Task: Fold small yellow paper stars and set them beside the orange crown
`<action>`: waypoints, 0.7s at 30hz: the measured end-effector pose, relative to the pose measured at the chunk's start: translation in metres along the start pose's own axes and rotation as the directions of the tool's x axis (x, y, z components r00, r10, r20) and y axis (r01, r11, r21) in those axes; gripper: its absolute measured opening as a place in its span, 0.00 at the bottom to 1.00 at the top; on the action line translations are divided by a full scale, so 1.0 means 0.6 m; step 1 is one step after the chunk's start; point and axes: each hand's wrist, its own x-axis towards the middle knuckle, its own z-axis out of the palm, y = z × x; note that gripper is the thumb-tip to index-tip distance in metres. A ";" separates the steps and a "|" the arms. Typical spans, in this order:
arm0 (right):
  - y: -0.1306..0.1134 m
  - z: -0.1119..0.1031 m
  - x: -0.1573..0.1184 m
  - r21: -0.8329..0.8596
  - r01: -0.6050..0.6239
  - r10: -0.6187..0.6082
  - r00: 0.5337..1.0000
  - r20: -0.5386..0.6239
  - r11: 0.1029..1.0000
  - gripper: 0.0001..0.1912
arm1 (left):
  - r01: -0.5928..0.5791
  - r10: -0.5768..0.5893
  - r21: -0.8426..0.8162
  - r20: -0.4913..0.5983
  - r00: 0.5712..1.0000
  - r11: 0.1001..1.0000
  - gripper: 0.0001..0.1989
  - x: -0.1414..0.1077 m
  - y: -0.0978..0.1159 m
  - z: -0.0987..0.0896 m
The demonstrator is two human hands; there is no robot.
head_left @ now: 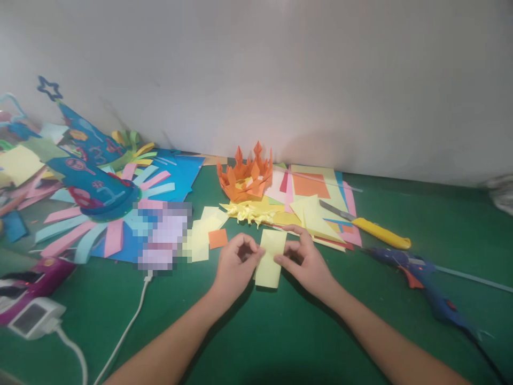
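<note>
I see a flat, pale-yellow paper rectangle (269, 267), long axis pointing toward the wall (280, 80), sides pinched by left hand (237, 262) and right hand (310, 264).

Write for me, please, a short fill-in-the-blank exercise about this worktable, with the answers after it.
1. The left hand and right hand hold a paper piece of pale ____ colour.
2. The paper crown beyond the hands is ____.
3. The glue gun lies to the ____ of both hands.
4. The tabletop is ____.

Answers: yellow; orange; right; green.
</note>
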 end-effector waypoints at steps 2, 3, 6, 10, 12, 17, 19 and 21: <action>0.001 0.000 0.000 -0.001 -0.003 0.003 1.000 0.010 1.000 0.24 | -0.005 0.005 -0.003 -0.011 1.000 1.000 0.10 0.000 0.000 0.000; 0.001 0.000 0.001 0.003 -0.007 0.007 1.000 0.014 1.000 0.23 | -0.003 0.003 -0.004 -0.016 1.000 1.000 0.10 0.000 -0.001 0.000; 0.003 0.000 0.001 0.026 -0.027 0.027 1.000 0.011 0.999 0.21 | 0.011 -0.012 -0.017 -0.036 0.999 1.000 0.10 0.001 -0.001 0.000; 0.008 0.001 0.000 0.042 -0.019 0.020 1.000 -0.007 0.999 0.18 | 0.036 -0.039 -0.054 -0.055 0.998 0.998 0.11 0.003 0.001 0.000; 0.008 0.002 -0.001 0.055 -0.009 0.009 1.000 -0.008 0.998 0.18 | 0.044 -0.048 -0.071 -0.053 0.997 0.997 0.12 0.003 0.003 0.000; -0.001 0.000 0.000 0.156 -0.009 0.014 0.999 -0.031 0.988 0.18 | 0.064 -0.063 -0.084 0.011 0.998 0.994 0.13 0.000 0.003 0.000; -0.003 -0.002 0.002 0.139 -0.002 0.012 0.997 -0.071 0.990 0.18 | 0.080 -0.077 -0.073 0.034 0.996 0.994 0.13 -0.002 0.002 0.002; -0.002 -0.003 0.004 0.113 0.000 0.011 0.995 -0.101 0.994 0.18 | 0.086 -0.083 -0.050 0.044 0.996 0.995 0.13 -0.003 0.001 0.003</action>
